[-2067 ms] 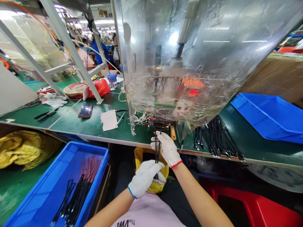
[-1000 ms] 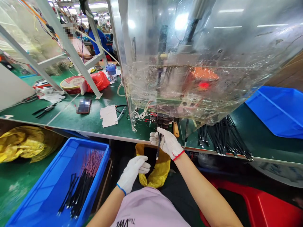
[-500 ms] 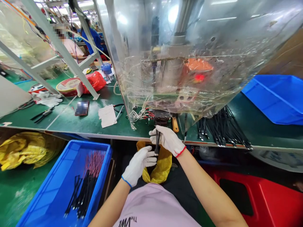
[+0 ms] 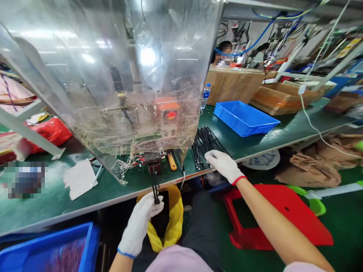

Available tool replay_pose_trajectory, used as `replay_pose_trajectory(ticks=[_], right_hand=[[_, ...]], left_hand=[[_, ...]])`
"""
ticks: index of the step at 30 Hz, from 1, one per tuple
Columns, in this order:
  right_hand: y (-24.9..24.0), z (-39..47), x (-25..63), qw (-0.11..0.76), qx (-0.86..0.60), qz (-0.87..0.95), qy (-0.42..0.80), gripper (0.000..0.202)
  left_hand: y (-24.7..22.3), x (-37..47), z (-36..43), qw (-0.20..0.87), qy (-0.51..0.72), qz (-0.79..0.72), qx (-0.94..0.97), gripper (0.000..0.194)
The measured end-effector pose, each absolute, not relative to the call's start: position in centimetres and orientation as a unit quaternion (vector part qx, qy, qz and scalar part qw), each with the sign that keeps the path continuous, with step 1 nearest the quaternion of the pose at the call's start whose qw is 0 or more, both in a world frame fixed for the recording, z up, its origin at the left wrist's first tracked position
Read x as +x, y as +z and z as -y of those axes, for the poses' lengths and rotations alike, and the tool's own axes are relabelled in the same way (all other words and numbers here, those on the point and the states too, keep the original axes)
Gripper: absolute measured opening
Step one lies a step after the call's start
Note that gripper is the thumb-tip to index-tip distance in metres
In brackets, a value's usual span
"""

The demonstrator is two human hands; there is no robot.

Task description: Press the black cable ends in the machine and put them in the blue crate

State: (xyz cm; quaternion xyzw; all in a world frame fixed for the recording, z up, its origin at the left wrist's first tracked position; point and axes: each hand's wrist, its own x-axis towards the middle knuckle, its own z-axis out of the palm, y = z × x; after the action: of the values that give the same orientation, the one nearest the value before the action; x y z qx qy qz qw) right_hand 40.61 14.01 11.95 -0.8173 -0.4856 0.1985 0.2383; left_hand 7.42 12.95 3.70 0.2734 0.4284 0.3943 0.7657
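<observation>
My left hand, in a white glove with a blue cuff, is closed round the lower ends of black cables. Their upper ends reach a dark metal fixture at the bench edge, beneath a clear plastic guard. A red-cuffed white glove covers my right hand, which lies at the near side of a pile of black cables. Its fingers are curled against the pile, and what they hold, if anything, is hidden.
A wooden-handled tool lies beside the fixture. At the back right stand a blue tray and cardboard boxes. A blue bin is lower left, a yellow bag below the bench, and a red stool to the right.
The view has turned right. My right hand has left the fixture and moved right to the cable pile. My left hand, earlier spread beside the cables, has closed round their lower ends.
</observation>
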Motion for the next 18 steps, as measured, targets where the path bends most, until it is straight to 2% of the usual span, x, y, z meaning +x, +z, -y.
replay_pose_trajectory(ticks=[5, 9, 13, 18], right_hand=[[12.2, -21.4, 42.1, 0.105, -0.828, 0.548, 0.049, 0.037], [9.8, -26.3, 41.2, 0.057, -0.833, 0.55, -0.025, 0.051], [8.8, -28.8, 41.7, 0.07, -0.849, 0.523, 0.028, 0.039], [10.6, -28.6, 44.7, 0.136, -0.837, 0.522, 0.092, 0.03]], left_hand=[[3.1, 7.9, -12.4, 0.738, 0.397, -0.456, 0.301, 0.057], [3.3, 8.2, -11.8, 0.726, 0.39, -0.462, 0.328, 0.053], [3.7, 8.4, -11.3, 0.716, 0.389, -0.467, 0.343, 0.054], [4.1, 8.6, -11.9, 0.731, 0.371, -0.475, 0.321, 0.065]])
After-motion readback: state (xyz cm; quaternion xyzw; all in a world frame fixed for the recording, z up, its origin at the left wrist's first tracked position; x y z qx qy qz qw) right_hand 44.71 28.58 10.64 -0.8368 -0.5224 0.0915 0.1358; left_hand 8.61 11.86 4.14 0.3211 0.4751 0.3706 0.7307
